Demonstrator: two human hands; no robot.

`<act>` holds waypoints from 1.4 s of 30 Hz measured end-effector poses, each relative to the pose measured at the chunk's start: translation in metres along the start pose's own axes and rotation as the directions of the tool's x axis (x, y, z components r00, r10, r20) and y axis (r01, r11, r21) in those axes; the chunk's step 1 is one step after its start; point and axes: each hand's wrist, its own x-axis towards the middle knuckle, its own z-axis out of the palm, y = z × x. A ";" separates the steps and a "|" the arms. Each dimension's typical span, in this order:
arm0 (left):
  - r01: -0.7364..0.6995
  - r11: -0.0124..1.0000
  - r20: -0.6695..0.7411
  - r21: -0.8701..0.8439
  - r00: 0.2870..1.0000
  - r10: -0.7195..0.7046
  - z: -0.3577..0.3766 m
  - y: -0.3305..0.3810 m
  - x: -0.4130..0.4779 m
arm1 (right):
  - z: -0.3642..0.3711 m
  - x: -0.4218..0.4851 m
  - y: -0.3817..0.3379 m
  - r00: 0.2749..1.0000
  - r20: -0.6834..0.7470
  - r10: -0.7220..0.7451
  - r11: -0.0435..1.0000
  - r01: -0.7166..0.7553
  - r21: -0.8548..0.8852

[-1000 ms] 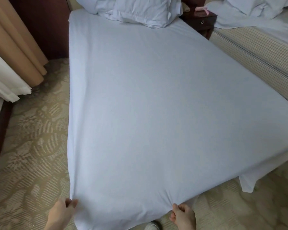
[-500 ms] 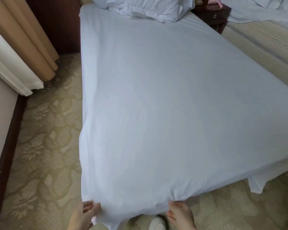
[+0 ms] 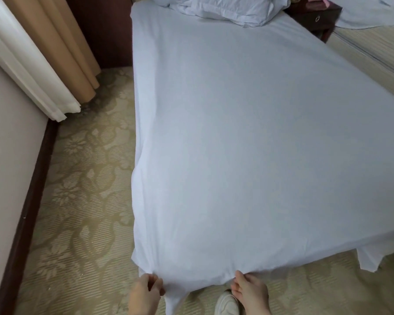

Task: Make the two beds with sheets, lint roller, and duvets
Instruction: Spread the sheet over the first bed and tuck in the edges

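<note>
Your left hand (image 3: 146, 292) and right hand (image 3: 251, 292) gripping white sheet (image 3: 248, 144) at near corner, sheet spread smooth, pillows (image 3: 228, 7) at far end

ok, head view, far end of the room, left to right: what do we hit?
white sheer curtain → tan curtain → dark wood panel → pillows at the head of the white sheet → dark nightstand → rumpled white linen on the second bed

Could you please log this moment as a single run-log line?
step: pulling sheet at bed foot corner | left hand: grips sheet | right hand: grips sheet
</note>
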 end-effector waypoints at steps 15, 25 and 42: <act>-0.039 0.947 0.196 0.318 0.980 -0.025 -0.011 0.020 -0.001 | 0.002 -0.005 -0.005 0.987 -0.118 -0.106 0.912 0.050 -0.406; -0.103 0.951 0.124 0.293 0.990 0.069 -0.068 0.131 0.119 | 0.135 -0.024 -0.107 0.905 0.081 -0.417 0.782 0.403 -0.476; -0.202 0.960 0.299 0.196 0.944 0.138 -0.094 0.343 0.392 | 0.573 0.086 -0.299 0.894 0.414 -0.170 0.880 0.327 -0.345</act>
